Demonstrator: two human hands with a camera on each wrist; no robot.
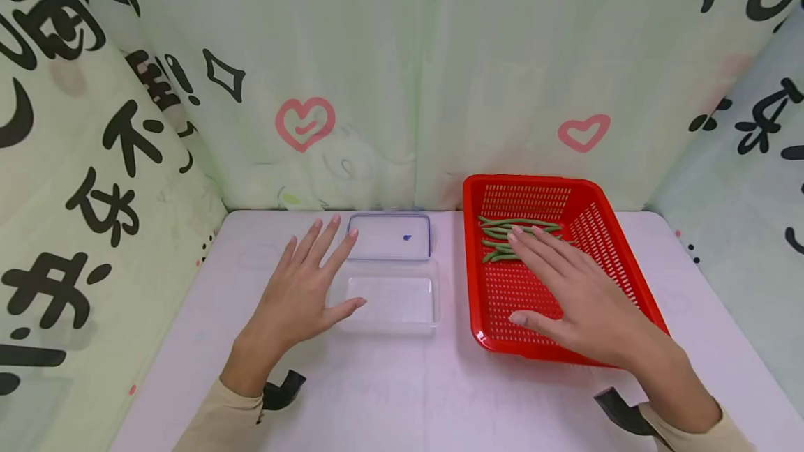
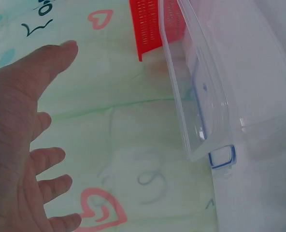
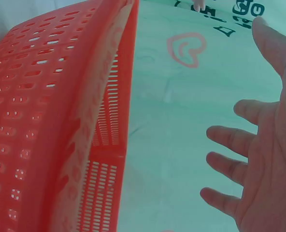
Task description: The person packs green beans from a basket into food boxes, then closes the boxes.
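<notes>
My left hand, fingers spread and straight, hovers beside a clear plastic container in the head view. Behind that container lies its clear lid with a blue seal. Over the red perforated basket my right hand is held with straight fingers and the thumb apart, holding nothing. Several green beans lie in the far left part of the basket, some hidden behind the right fingertips. Both wrist views show the hands raised, the left hand near the container and the right hand near the basket.
A white table carries everything, its back edge against a pale green curtain with hearts and black lettering. More printed cloth hangs along the left side, and another panel on the right. Dark straps show at both wrists.
</notes>
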